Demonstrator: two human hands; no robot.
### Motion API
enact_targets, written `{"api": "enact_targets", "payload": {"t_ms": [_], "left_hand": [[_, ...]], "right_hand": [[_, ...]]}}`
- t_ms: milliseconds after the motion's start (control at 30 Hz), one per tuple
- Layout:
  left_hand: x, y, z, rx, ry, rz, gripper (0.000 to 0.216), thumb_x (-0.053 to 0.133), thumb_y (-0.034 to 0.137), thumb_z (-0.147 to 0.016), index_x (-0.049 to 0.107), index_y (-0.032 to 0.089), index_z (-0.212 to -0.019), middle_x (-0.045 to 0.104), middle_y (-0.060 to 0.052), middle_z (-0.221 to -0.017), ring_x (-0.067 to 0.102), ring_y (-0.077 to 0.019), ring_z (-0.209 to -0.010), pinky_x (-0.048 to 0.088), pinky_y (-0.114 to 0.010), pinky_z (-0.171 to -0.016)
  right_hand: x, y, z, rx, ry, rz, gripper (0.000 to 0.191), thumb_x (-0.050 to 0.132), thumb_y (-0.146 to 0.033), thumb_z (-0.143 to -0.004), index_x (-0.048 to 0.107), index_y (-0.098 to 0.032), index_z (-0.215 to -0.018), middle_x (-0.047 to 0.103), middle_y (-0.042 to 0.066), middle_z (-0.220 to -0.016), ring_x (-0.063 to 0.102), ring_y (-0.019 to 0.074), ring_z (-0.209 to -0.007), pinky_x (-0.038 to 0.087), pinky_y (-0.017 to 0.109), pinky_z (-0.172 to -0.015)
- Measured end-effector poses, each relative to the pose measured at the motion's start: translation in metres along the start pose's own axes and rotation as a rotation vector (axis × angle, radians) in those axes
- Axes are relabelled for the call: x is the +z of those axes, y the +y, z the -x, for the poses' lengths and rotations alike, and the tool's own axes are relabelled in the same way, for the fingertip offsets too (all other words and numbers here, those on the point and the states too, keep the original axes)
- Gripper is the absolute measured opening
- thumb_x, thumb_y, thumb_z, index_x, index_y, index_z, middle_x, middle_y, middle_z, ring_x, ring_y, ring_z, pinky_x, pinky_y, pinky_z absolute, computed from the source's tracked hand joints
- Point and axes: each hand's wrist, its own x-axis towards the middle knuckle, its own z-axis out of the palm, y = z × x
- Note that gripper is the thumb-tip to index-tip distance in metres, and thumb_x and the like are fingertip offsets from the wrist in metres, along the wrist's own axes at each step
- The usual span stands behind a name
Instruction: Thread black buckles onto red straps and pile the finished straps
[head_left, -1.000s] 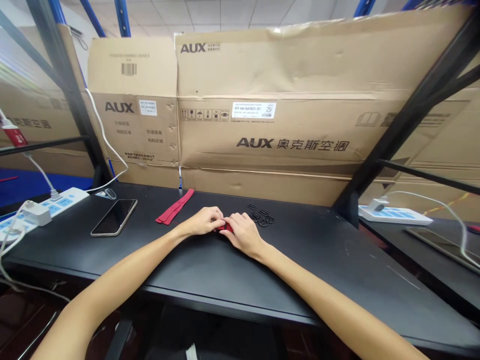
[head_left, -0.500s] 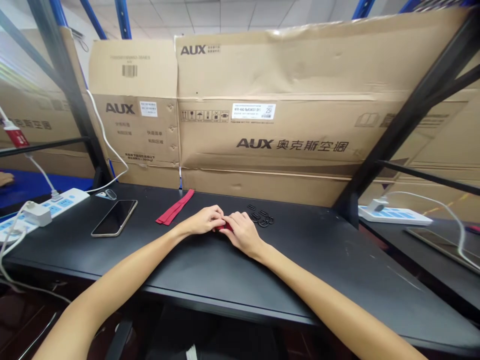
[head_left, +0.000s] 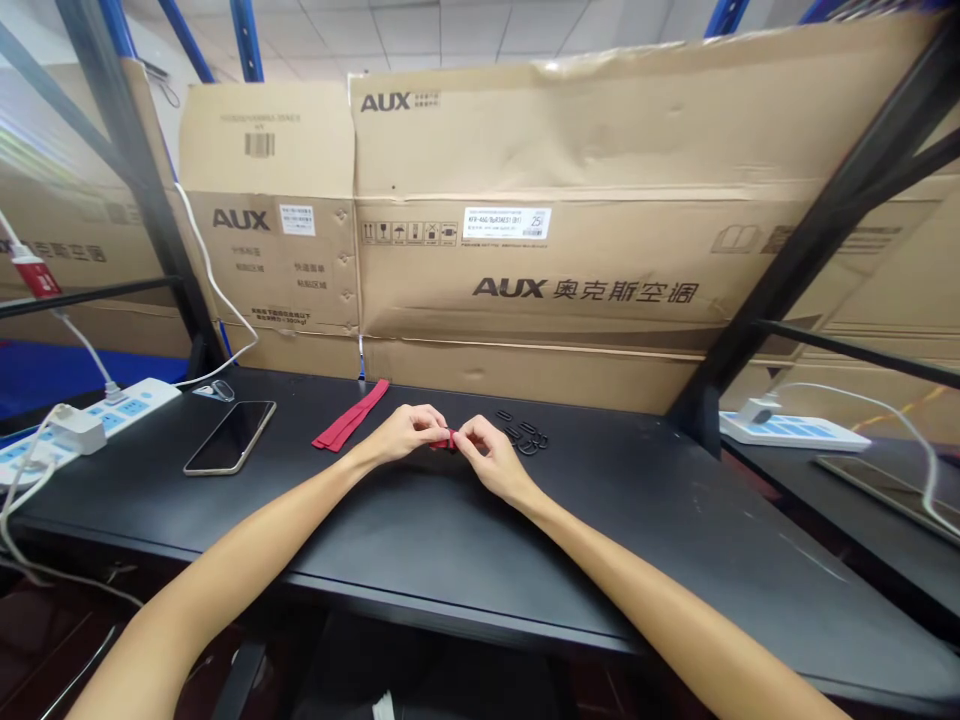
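Pinching narrowly, the left hand (head_left: 405, 432) and right hand (head_left: 491, 460) meet fingertip to fingertip on a small red fabric piece (head_left: 445, 441), close over a matte black tabletop (head_left: 600, 545) near its far edge. Two long, flat red fabric strips (head_left: 350, 415) lie at ten o'clock from the hands; a loose cluster of small black plastic-looking rings and sliders (head_left: 523, 432) lies at two o'clock, just beside the right hand. A black rectangular smartphone (head_left: 230, 437) rests farther off at nine o'clock. Risk: the short red piece could slip if the fingertips loosen, and a nudge from the right hand could scatter the rings. Fingers hide most of the red piece, so its shape, and whether anything is threaded on it, cannot be made out.
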Motion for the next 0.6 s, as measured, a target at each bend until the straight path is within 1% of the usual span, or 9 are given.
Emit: {"api": "enact_targets", "payload": {"t_ms": [133, 200, 267, 333, 400, 467, 533, 600], "left_hand": [[0.007, -0.003, 0.003, 0.016, 0.033, 0.019, 0.032, 0.066, 0.044, -0.073, 0.064, 0.012, -0.069, 0.062, -0.005, -0.083, 0.058, -0.012, -0.068, 0.046, -0.026, -0.067], [0.011, -0.002, 0.005, -0.002, 0.036, 0.011, 0.034, 0.067, 0.045, -0.071, 0.063, 0.012, -0.078, 0.062, -0.004, -0.077, 0.058, -0.0116, -0.064, 0.045, -0.025, -0.063], [0.015, 0.0, 0.006, 0.014, 0.022, -0.081, 0.041, 0.072, 0.046, -0.065, 0.061, 0.014, -0.088, 0.063, -0.002, -0.077, 0.057, -0.0118, -0.064, 0.044, -0.024, -0.061], [0.017, 0.002, 0.005, 0.066, 0.019, -0.234, 0.043, 0.075, 0.044, -0.062, 0.061, 0.016, -0.091, 0.064, -0.002, -0.079, 0.057, -0.012, -0.066, 0.044, -0.023, -0.062], [0.016, 0.004, 0.004, 0.092, 0.048, -0.343, 0.035, 0.072, 0.041, -0.067, 0.063, 0.016, -0.088, 0.064, -0.001, -0.076, 0.056, -0.0112, -0.065, 0.043, -0.023, -0.063], [0.013, 0.004, 0.003, 0.07, 0.097, -0.357, 0.029, 0.066, 0.04, -0.074, 0.063, 0.016, -0.089, 0.063, 0.0, -0.07, 0.055, -0.0103, -0.06, 0.043, -0.022, -0.061], [0.01, 0.004, 0.002, 0.044, 0.141, -0.338, 0.031, 0.066, 0.042, -0.073, 0.063, 0.015, -0.09, 0.063, 0.0, -0.069, 0.055, -0.0102, -0.059, 0.043, -0.022, -0.06], [0.006, 0.004, 0.003, 0.011, 0.14, -0.322, 0.036, 0.069, 0.045, -0.069, 0.063, 0.015, -0.087, 0.064, -0.001, -0.071, 0.056, -0.0107, -0.061, 0.043, -0.022, -0.061]], "right_hand": [[0.003, 0.01, -0.001, 0.093, -0.148, -0.148, 0.03, 0.046, -0.047, -0.088, 0.055, -0.019, -0.079, 0.052, 0.0, -0.078, 0.048, 0.0124, -0.065, 0.041, 0.026, -0.061], [0.004, 0.013, -0.001, 0.146, -0.192, -0.222, 0.032, 0.046, -0.049, -0.087, 0.054, -0.019, -0.079, 0.05, -0.002, -0.07, 0.044, 0.0109, -0.059, 0.038, 0.024, -0.056], [0.005, 0.014, -0.002, 0.194, -0.231, -0.29, 0.034, 0.047, -0.051, -0.086, 0.053, -0.019, -0.076, 0.047, -0.004, -0.063, 0.04, 0.0097, -0.054, 0.035, 0.023, -0.053], [0.004, 0.014, -0.002, 0.231, -0.259, -0.356, 0.037, 0.049, -0.053, -0.084, 0.051, -0.019, -0.073, 0.046, -0.005, -0.059, 0.039, 0.0091, -0.053, 0.033, 0.023, -0.051], [0.001, 0.014, -0.004, 0.27, -0.251, -0.422, 0.038, 0.051, -0.056, -0.082, 0.05, -0.019, -0.071, 0.047, -0.005, -0.059, 0.04, 0.0092, -0.053, 0.033, 0.023, -0.051], [-0.002, 0.015, -0.006, 0.31, -0.199, -0.477, 0.039, 0.052, -0.057, -0.08, 0.048, -0.019, -0.072, 0.048, -0.005, -0.057, 0.041, 0.0093, -0.051, 0.033, 0.023, -0.05], [-0.006, 0.016, -0.008, 0.34, -0.145, -0.511, 0.04, 0.052, -0.059, -0.08, 0.047, -0.02, -0.073, 0.048, -0.005, -0.055, 0.041, 0.0092, -0.048, 0.033, 0.023, -0.048], [-0.008, 0.018, -0.009, 0.344, -0.132, -0.524, 0.039, 0.052, -0.058, -0.079, 0.046, -0.02, -0.075, 0.05, -0.005, -0.054, 0.042, 0.0091, -0.046, 0.033, 0.023, -0.047]]}}
